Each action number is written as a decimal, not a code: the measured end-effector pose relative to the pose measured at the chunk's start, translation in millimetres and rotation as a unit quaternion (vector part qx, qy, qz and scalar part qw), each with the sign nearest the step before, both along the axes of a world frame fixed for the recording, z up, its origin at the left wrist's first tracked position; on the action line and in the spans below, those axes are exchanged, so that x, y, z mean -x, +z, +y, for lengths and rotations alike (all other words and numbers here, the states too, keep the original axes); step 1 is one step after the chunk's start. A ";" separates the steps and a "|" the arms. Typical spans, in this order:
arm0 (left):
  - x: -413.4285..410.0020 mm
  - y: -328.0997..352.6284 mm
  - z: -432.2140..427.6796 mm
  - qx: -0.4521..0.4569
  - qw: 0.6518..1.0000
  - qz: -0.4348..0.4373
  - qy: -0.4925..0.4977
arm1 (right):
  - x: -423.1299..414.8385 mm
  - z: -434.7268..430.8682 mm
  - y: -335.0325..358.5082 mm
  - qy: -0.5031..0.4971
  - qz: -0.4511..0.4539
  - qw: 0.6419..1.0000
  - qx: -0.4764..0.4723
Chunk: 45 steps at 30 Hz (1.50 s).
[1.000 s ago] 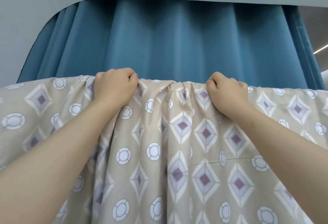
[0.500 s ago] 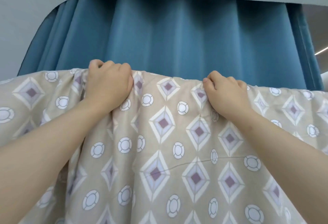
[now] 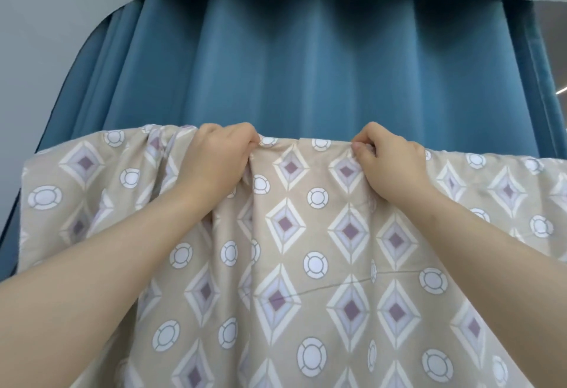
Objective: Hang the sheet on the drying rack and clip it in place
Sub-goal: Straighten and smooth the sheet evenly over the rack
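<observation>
In the head view, the sheet [image 3: 306, 234] is draped over a top edge running left to right, before a blue curtain [image 3: 306, 65]; what carries it is hidden. Each grip is clamped on this fold: the left hand [image 3: 214, 154] beside bunched pleats, the right hand [image 3: 389, 163] on flatter cloth. Spreading leftward along the edge is probably needed.

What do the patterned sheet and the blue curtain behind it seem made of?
Sheet: thin printed woven cloth, perhaps cotton or polyester, slight sheen; it gathers in soft folds. Curtain: thicker matte fabric, hanging in deep pleats; fibre unclear.
</observation>
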<state>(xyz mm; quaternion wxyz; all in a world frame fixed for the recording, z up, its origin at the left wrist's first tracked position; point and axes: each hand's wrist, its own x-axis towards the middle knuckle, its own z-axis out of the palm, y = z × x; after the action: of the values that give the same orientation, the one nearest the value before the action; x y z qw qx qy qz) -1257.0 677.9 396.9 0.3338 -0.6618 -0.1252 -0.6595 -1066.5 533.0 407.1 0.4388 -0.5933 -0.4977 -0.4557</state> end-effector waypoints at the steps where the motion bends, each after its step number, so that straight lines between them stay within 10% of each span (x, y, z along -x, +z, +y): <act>1: 1.3 1.1 -4.9 -0.005 1.000 0.010 0.005 | 0.9 -1.8 -1.1 -0.008 -0.008 1.000 -0.007; 9: 20.0 40.9 -31.0 0.276 0.960 0.042 0.025 | 52.5 4.7 14.9 0.041 -0.087 0.990 0.100; 17: 39.4 23.7 -9.4 0.166 0.984 -0.015 0.060 | 67.6 39.7 12.9 -0.064 -0.091 0.993 0.040; 25: 56.5 22.5 11.5 0.120 0.984 -0.063 0.114 | 73.8 40.2 5.4 0.047 -0.049 0.998 -0.018; 32: 62.6 30.8 11.7 0.204 0.971 0.119 0.030 | 90.3 47.4 11.0 0.018 -0.014 0.999 0.027; 41: 97.0 5.0 59.1 0.000 1.000 0.013 0.020 | 99.5 54.0 0.7 0.028 -0.017 0.999 0.001; 45: 86.6 17.0 38.3 0.144 0.988 0.058 -0.001 | 93.7 52.3 -0.7 -0.016 -0.016 1.000 0.019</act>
<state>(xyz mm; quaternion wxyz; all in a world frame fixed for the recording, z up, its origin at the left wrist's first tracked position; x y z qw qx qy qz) -1343.5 716.1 413.9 0.2405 -0.7402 -0.1986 -0.5957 -1160.2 585.4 406.4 0.4125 -0.6018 -0.5036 -0.4626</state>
